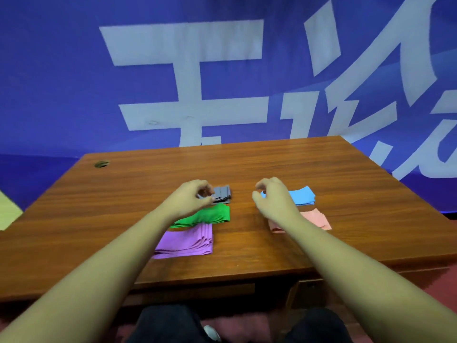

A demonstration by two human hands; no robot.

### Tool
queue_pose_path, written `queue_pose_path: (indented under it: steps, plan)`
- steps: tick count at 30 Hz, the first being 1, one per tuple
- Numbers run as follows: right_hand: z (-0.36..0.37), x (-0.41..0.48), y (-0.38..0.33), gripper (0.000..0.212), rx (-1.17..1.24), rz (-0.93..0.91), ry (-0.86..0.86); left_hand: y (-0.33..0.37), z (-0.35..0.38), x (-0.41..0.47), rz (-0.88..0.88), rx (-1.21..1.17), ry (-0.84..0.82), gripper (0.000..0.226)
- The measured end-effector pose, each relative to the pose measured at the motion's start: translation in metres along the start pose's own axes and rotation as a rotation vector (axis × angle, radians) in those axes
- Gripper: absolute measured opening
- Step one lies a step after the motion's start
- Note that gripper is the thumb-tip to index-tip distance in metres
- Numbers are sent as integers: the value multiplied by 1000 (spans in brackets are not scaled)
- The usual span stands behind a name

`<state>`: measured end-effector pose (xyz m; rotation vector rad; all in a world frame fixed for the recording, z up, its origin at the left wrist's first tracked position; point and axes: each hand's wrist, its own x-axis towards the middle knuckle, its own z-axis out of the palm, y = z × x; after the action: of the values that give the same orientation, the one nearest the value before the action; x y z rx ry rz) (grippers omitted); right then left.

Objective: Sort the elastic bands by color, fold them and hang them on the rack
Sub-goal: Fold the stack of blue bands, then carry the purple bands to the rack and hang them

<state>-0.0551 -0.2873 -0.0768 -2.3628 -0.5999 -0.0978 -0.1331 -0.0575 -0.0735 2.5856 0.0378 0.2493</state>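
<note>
Five folded stacks of elastic bands, sorted by colour, lie on the wooden desk.

On the left side the grey stack lies farthest, the green stack just nearer and the purple stack nearest; on the right the blue stack lies beyond the pink stack. The left hand pinches the grey stack's left edge between thumb and curled fingers. The right hand has its fingers curled at the blue stack's left edge; whether it grips cannot be told. A blue banner with large white characters hangs behind the desk.
</note>
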Motion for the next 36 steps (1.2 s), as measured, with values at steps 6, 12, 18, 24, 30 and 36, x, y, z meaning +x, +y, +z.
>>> queue_pose_path:
  steps: [6,12,18,24,30,36]
  plan:
    - [50,-36,-76,24,63,-190,-200,-47,-37,-80,-159,-70,67,10]
    - [93,-50,-122,28,31,-267,-342,-82,-37,-115,-260,-112,29,13]
    - [124,-46,-129,24,-64,-303,-460,-102,-22,-121,-290,-285,-98,15]
    - [138,-43,-123,30,-58,-304,-460,-107,-17,-124,-329,-506,-78,9]
    - [131,-37,-130,27,-78,-330,-517,-101,-32,-117,-246,-495,-196,16]
    - [83,-19,-143,12,133,-393,-427,-78,-68,-95,-115,-330,-155,17]
